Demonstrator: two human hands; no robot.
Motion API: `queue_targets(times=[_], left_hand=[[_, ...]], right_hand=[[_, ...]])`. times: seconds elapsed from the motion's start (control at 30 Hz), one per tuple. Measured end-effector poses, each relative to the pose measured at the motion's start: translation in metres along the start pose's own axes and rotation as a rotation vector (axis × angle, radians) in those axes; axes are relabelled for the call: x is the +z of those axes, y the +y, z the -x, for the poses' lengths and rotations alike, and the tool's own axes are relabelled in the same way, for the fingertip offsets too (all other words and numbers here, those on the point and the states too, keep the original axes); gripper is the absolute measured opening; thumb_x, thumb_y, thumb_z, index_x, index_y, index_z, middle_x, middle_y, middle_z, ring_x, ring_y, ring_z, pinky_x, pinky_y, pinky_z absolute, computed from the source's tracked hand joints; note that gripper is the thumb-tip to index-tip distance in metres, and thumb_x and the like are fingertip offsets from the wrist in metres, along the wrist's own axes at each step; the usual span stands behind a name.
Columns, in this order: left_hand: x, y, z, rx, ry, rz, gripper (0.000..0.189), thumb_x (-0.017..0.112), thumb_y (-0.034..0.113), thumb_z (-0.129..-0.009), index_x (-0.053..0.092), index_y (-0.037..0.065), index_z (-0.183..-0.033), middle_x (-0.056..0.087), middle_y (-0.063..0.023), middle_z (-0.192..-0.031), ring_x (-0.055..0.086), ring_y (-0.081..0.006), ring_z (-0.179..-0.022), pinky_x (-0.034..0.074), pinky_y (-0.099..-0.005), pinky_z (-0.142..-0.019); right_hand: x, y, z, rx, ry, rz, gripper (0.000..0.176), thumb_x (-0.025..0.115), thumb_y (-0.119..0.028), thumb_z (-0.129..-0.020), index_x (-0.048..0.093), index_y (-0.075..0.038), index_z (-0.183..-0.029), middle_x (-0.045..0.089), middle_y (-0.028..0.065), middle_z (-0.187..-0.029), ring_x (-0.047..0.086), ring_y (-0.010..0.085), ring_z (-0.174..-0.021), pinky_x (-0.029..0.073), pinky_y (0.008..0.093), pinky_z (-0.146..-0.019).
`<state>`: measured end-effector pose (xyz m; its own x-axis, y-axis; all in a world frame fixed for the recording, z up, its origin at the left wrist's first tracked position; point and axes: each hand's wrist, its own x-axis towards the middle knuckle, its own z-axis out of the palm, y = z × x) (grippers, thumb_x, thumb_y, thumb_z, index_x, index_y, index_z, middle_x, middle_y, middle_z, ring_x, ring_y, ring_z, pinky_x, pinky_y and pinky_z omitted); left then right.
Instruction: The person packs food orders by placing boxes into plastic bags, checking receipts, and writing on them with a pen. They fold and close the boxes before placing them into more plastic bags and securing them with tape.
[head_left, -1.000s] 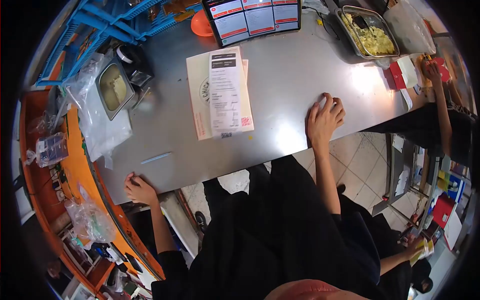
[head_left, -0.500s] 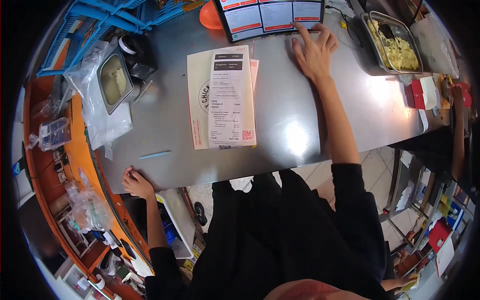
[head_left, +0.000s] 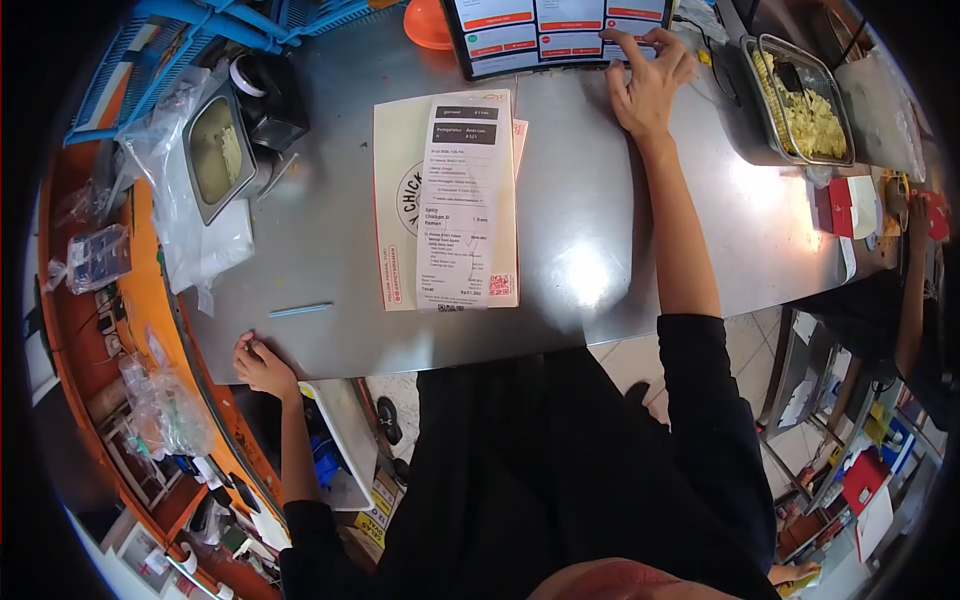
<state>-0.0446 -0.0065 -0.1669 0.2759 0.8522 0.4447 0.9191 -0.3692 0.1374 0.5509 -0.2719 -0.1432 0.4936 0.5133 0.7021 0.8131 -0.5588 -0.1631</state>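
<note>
At the far edge of the metal table, my right hand (head_left: 652, 92) is open, its index finger stretched to the lit tablet (head_left: 560, 22). The screen carries rows of white cards with red buttons. My left hand (head_left: 265, 368) rests at the table's near left edge with its fingers curled in; nothing shows in them. Close to it lies a thin light-blue stick (head_left: 300, 310), perhaps a pen or straw. Between my hands a long printed receipt (head_left: 460, 200) lies on a cream paper packet (head_left: 395, 150) with round "CHICK" lettering.
Metal tub (head_left: 212, 165) with pale contents, black device (head_left: 272, 105) and blue baskets (head_left: 120, 80) stand at left. A red-orange bowl (head_left: 427, 25) sits beside the tablet. At right are a tray of yellowish food (head_left: 800, 110), a red-white box (head_left: 848, 207) and another person's arm (head_left: 912, 270).
The tablet's cards have changed, with smaller buttons showing lower down. My right index finger has shifted slightly on the screen. The whole view has moved a little; my left hand stays at the edge.
</note>
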Motion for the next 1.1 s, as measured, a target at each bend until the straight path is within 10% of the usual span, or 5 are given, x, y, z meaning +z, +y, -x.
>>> queue_targets(times=[0.73,1.1], left_hand=[[-0.013,0.031,-0.001,-0.101,-0.022,-0.193,0.029,0.048,0.022,-0.091,0.055,0.016,-0.118,0.050,-0.0072,-0.123,0.043,-0.0297,-0.113,0.032,-0.0487,-0.093],[-0.044,0.067,-0.034,0.697,-0.231,-0.041,0.034,0.052,0.009,-0.090,0.054,0.017,-0.123,0.049,-0.0059,-0.130,0.041,-0.0226,-0.124,0.021,-0.0477,-0.105]], right_hand=[[-0.005,-0.008,-0.002,0.063,0.089,-0.144,0.054,0.056,-0.014,-0.067,0.061,-0.027,-0.119,0.043,0.0101,-0.111,0.038,0.0271,-0.099,0.027,0.0423,-0.092],[-0.002,-0.011,-0.005,0.072,0.177,-0.143,0.060,0.064,-0.021,-0.074,0.046,-0.016,-0.131,0.042,0.0138,-0.122,0.039,0.0320,-0.114,0.027,0.0463,-0.096]])
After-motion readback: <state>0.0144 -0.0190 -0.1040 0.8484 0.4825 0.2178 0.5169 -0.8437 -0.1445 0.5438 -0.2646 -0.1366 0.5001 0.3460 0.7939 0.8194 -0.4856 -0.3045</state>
